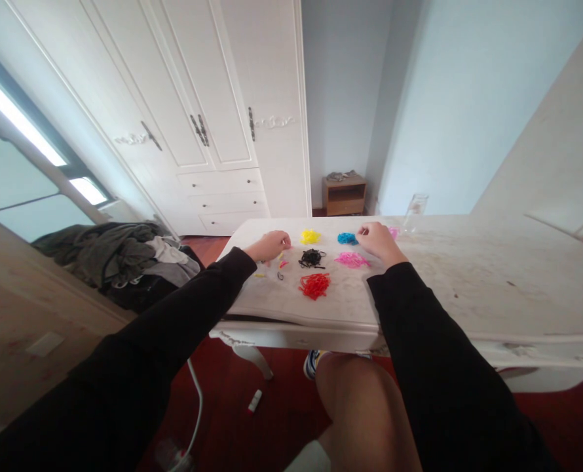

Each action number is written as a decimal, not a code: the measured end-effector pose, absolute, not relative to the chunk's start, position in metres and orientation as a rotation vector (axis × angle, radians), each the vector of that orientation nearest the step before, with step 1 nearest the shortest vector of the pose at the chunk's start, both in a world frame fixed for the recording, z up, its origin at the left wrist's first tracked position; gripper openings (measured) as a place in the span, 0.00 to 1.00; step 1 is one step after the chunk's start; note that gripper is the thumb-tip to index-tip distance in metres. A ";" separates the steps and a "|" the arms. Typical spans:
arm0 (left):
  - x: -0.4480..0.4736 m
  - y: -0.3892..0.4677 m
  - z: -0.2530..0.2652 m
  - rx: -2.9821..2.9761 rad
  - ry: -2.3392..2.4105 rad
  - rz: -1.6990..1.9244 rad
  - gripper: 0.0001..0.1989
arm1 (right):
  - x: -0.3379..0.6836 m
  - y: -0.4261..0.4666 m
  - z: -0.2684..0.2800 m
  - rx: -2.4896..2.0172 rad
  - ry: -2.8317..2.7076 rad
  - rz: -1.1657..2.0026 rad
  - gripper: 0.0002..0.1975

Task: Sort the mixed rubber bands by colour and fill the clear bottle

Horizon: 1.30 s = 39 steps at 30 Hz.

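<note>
Small piles of rubber bands, sorted by colour, lie on the white table. My left hand [270, 245] is closed in a pinch just left of the yellow pile [310, 236], above a few loose mixed bands [282, 264]; what its fingertips hold is too small to make out. Beside the blue pile [347, 238], my right hand [377, 240] has its fingers pressed together, and whatever they hold is hidden. Between the hands are the black pile [312, 258] and a pink pile [352, 259]. Closest to me sits the red pile [314, 286]. More pink bands [394, 232] show behind my right hand.
A clear glass [416, 211] stands at the table's [468, 275] far edge, right of my right hand. Clothes [119, 259] are heaped to the left. Beyond the table are a white wardrobe [213, 98] and a small wooden cabinet [344, 195].
</note>
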<state>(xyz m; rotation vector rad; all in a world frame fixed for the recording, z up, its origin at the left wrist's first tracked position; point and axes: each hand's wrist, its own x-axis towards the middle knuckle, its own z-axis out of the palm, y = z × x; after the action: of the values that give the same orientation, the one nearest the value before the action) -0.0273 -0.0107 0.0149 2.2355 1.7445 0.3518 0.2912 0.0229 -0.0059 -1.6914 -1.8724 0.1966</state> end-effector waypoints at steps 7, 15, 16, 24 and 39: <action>-0.013 -0.015 0.022 2.059 1.390 0.793 0.02 | 0.281 0.018 0.005 -1.232 -1.875 0.638 0.01; 0.033 -0.024 0.032 1.820 1.045 0.942 0.11 | 0.264 -0.007 0.017 -0.778 -1.812 1.245 0.20; 0.037 -0.025 0.032 1.798 1.027 0.941 0.14 | 0.263 -0.008 0.017 -0.763 -1.805 1.258 0.21; 0.049 -0.027 0.029 1.682 1.030 0.964 0.18 | 0.263 -0.004 0.014 -0.786 -1.839 1.216 0.19; 0.057 -0.035 0.034 1.698 1.131 0.876 0.14 | 0.260 0.001 0.008 -0.789 -1.929 1.029 0.11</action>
<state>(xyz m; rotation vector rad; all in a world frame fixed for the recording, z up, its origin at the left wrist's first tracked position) 0.0567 -0.0345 0.0340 1.6985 1.1313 0.8756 0.2600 0.0011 0.0076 -0.7888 -1.9291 1.0294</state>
